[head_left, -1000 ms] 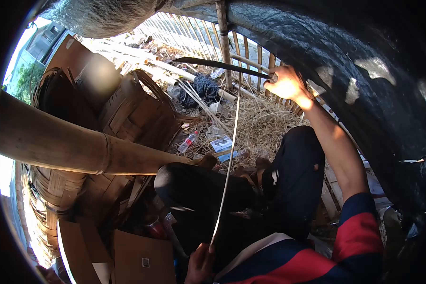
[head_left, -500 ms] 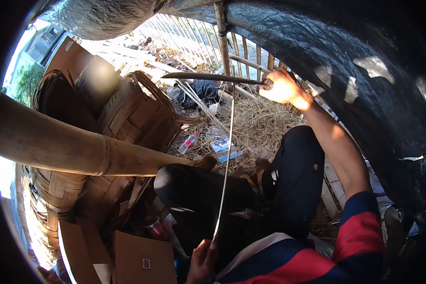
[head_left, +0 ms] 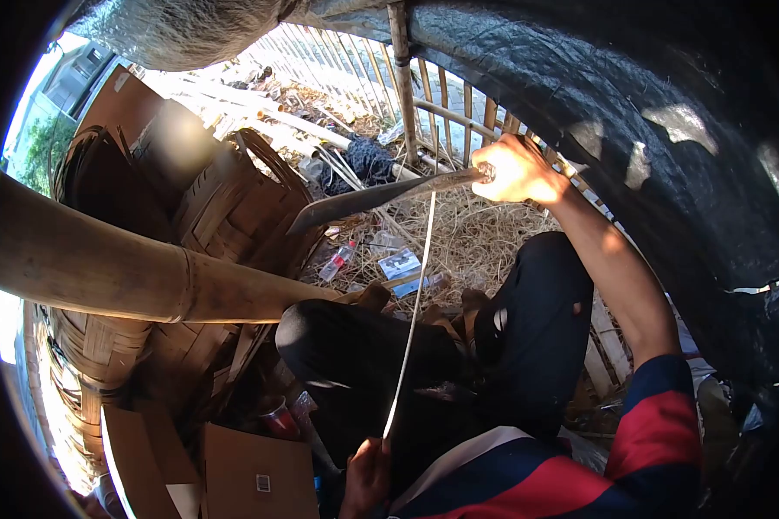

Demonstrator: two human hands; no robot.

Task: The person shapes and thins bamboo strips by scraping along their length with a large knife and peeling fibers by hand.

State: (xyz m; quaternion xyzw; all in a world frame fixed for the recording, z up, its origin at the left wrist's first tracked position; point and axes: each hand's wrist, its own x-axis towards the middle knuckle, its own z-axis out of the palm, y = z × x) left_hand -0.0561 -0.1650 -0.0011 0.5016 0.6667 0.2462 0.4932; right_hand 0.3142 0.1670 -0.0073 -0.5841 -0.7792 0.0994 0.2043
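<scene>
My right hand is closed around the handle of a machete, out in front of me at the upper right. The dark blade of the machete points left and slants downward toward its tip. Low in the view, my left hand grips the lower end of a thin pale bamboo strip. The strip rises from that fist, and its upper end meets the blade close to the handle. Whether the edge has bitten into the strip I cannot tell.
A thick bamboo pole crosses from the left to my knee. Woven baskets stand behind it, with a cardboard box at lower left. Shavings and a plastic bottle litter the ground. A dark tarp hangs at right beside a slatted fence.
The machete's tip has swung downward and the blade now shows more of its flat side. My right hand has dropped slightly. My left hand stays nearly in place with the strip.
</scene>
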